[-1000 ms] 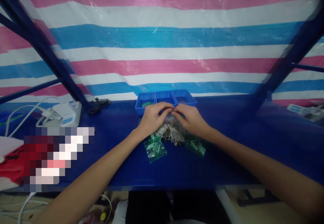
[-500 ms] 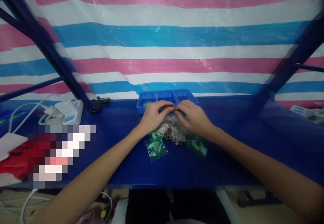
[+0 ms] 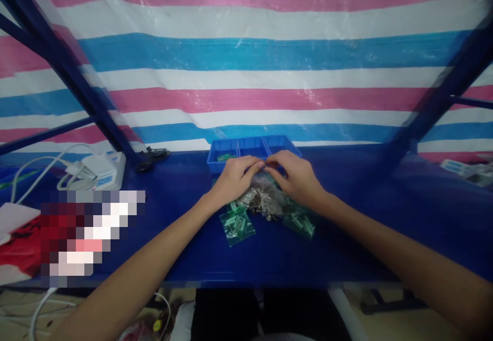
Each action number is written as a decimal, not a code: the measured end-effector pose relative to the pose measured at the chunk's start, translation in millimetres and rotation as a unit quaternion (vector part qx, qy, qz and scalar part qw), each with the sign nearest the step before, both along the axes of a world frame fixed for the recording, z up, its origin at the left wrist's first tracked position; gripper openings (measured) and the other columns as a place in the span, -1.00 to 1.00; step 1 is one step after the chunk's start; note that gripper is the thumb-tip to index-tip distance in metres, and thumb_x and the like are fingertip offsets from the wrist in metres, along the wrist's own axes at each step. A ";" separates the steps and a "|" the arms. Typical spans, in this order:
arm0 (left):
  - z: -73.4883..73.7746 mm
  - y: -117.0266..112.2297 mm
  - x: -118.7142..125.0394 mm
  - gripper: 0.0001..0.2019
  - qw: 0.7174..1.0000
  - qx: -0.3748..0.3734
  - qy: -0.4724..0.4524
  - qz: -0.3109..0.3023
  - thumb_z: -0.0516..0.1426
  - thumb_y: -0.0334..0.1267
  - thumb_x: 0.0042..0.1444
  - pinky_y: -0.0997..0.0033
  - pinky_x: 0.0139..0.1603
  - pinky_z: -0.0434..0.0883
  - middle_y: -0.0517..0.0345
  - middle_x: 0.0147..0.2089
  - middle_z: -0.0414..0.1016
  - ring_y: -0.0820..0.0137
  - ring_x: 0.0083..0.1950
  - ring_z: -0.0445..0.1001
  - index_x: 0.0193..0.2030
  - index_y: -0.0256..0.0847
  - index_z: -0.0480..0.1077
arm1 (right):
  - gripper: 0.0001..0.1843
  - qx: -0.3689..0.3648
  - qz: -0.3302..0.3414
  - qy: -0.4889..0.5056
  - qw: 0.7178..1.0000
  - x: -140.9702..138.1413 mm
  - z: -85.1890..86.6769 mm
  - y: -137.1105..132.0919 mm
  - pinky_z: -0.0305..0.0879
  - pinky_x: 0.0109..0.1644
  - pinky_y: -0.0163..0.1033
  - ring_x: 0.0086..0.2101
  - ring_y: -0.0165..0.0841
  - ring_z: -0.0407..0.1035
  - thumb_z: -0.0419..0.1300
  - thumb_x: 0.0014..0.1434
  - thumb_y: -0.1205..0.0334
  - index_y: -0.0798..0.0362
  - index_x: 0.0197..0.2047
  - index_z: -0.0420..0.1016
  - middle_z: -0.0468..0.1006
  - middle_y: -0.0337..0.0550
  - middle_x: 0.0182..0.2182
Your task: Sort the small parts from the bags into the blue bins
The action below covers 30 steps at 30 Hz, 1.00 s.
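My left hand [image 3: 233,179] and my right hand [image 3: 295,176] meet at the middle of the blue table [image 3: 346,228], fingertips pinched together on the top of a clear plastic bag [image 3: 262,197] filled with small dark metal parts. The bag rests on the table beneath my hands. One green bag of small parts [image 3: 236,225] lies in front of my left hand. Another green bag [image 3: 298,223] lies under my right wrist. Just beyond my fingers stands a blue divided tray [image 3: 250,148].
A striped pink, white and blue tarp [image 3: 246,63] hangs behind the table. Dark blue frame bars [image 3: 69,69] slant at left and right. A white power strip with cables [image 3: 96,171] and a red and white sheet [image 3: 19,243] sit at the left.
Both hands have stayed pinched at the bag's top, shifting only slightly; the view has moved a little.
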State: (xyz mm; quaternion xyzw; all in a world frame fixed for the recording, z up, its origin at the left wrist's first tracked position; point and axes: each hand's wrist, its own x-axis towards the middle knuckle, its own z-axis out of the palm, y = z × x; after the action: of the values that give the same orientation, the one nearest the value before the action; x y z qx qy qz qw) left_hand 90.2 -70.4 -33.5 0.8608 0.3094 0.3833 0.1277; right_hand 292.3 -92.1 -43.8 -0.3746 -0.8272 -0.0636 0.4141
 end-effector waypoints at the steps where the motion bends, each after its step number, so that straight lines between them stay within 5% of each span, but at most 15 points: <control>1: -0.1 0.1 -0.1 -0.68 1.000 -0.004 0.006 -0.002 0.00 -0.18 0.43 0.35 -0.20 0.32 0.14 -0.25 0.60 0.40 -0.24 0.51 -0.20 -0.21 0.53 | -0.85 0.004 0.004 -0.001 1.000 -0.1 0.5 -0.1 0.30 -0.16 -0.16 -0.21 -0.25 0.43 0.11 0.37 0.22 0.03 -0.09 0.48 0.58 -0.07 -0.23; 12: -3.4 1.4 -3.6 -0.79 0.995 0.069 0.066 0.017 0.07 -0.18 0.40 0.35 -0.21 0.37 0.13 -0.20 0.60 0.37 -0.22 0.52 -0.10 -0.20 0.50 | -0.88 -0.098 0.035 0.092 0.990 -1.0 10.9 -0.2 0.29 -0.27 -0.21 -0.33 -0.33 0.43 0.18 0.28 0.20 0.02 -0.21 0.52 0.56 -0.17 -0.33; 22: -7.2 5.6 -6.8 -0.80 0.989 0.141 0.046 0.020 0.06 -0.20 0.41 0.34 -0.09 0.45 0.09 -0.08 0.57 0.36 -0.10 0.54 0.05 -0.17 0.43 | -0.78 -0.122 0.024 0.056 0.991 -1.2 8.6 4.3 0.23 -0.26 -0.19 -0.37 -0.34 0.38 0.10 0.33 0.19 0.02 -0.27 0.54 0.57 -0.15 -0.36; 30: -5.3 27.5 -3.3 -0.78 0.952 0.199 0.134 0.189 0.05 -0.19 0.41 0.30 -0.11 0.45 0.01 -0.09 0.53 0.23 -0.03 0.49 0.01 -0.23 0.45 | -0.81 -0.194 0.029 0.062 0.979 2.6 3.4 12.9 0.29 -0.19 -0.15 -0.32 -0.28 0.45 0.12 0.27 0.21 0.05 -0.11 0.50 0.58 -0.11 -0.34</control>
State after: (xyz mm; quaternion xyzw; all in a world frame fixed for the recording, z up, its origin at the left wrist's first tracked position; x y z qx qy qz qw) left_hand 87.0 -42.9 -38.8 0.8383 0.3979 0.3350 -0.1631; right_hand 294.9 -79.2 -40.4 -0.4274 -0.8067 0.1337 0.3857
